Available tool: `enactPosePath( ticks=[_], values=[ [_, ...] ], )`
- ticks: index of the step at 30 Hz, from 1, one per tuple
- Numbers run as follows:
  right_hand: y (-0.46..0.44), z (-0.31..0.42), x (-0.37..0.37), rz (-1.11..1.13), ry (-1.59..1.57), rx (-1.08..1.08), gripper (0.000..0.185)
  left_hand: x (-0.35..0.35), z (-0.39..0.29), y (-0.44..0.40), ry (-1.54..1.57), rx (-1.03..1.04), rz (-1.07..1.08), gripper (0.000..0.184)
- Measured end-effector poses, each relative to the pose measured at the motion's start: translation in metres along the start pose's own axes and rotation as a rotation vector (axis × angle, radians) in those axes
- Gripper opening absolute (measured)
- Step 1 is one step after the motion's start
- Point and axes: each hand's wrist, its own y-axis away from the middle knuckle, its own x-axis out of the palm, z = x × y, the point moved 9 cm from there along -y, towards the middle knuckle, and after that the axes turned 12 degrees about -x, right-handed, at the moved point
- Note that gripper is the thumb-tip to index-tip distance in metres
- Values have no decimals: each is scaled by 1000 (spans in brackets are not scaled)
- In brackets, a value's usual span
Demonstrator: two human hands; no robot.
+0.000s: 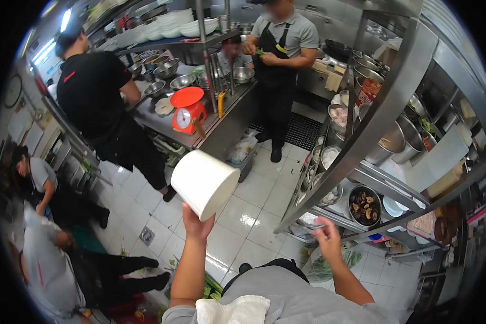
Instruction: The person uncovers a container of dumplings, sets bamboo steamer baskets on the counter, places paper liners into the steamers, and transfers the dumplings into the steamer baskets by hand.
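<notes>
A large white tub (pixel 200 181) is held up in front of me, tilted, with its rim facing down and to the right. My left hand (pixel 198 222) grips it from below near the rim; part of the fingers is hidden behind it. What is inside the tub does not show. My right hand (pixel 327 236) is raised beside the metal shelf rack, fingers loosely bent and apart, with nothing visible in them. Close to it on the rack stands a metal bowl of dark brown pieces (pixel 365 206), apart from the hand.
A red scale (pixel 189 110) stands on the steel counter (pixel 221 116). Steel posts (pixel 362 119) frame the right-hand rack of bowls. Several co-workers stand around, one in a black apron (pixel 272 51) ahead. Leafy greens (pixel 213 289) and a plastic bag (pixel 340 262) lie low near me.
</notes>
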Motion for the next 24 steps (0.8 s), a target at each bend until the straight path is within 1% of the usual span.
enactPosePath(
  ticks=[1, 3, 4, 6, 7, 9, 11, 13, 15, 16, 18, 19, 22, 23, 24],
  values=[
    [6, -2, 6, -19, 7, 2, 36, 9, -2, -20, 60, 23, 29, 72],
    [21, -20, 19, -2, -79, 101, 32, 34, -4, -62, 90, 33, 58, 72],
    [24, -21, 19, -24, -76, 98, 32, 47, -9, -84, 116, 57, 76, 72],
    [26, -21, 28, 108, 39, 92, 24, 78, -17, -132, 156, 53, 141, 70],
    [26, -24, 28, 76, 103, 123, 20, 100, -21, -158, 202, 61, 190, 69],
    [38, -62, 28, 48, 43, 149, 23, 149, -32, -209, 246, 43, 252, 71],
    [40, -87, 30, 150, 177, 214, 24, 210, -54, -246, 250, 70, 381, 68],
    [53, -140, 31, 248, 284, 207, 28, 272, -86, -281, 211, 184, 574, 65],
    [65, -191, 32, 226, 309, 213, 29, 335, -120, -308, 121, 348, 567, 62],
    [85, -224, 36, 204, 310, 212, 29, 360, -133, -325, 101, 366, 614, 61],
    [109, -301, 35, 433, 339, 357, 35, 410, -159, -357, 90, 405, 749, 56],
    [113, -312, 30, 464, 342, 423, 35, 432, -168, -370, 98, 419, 831, 53],
    [85, -326, 2, 381, 375, 537, 34, 487, -187, -430, 122, 450, 828, 48],
    [67, -323, -9, 336, 394, 558, 34, 504, -190, -442, 180, 475, 756, 36],
    [49, -317, -19, 287, 407, 576, 34, 522, -191, -451, 195, 481, 716, 45]
  ],
)
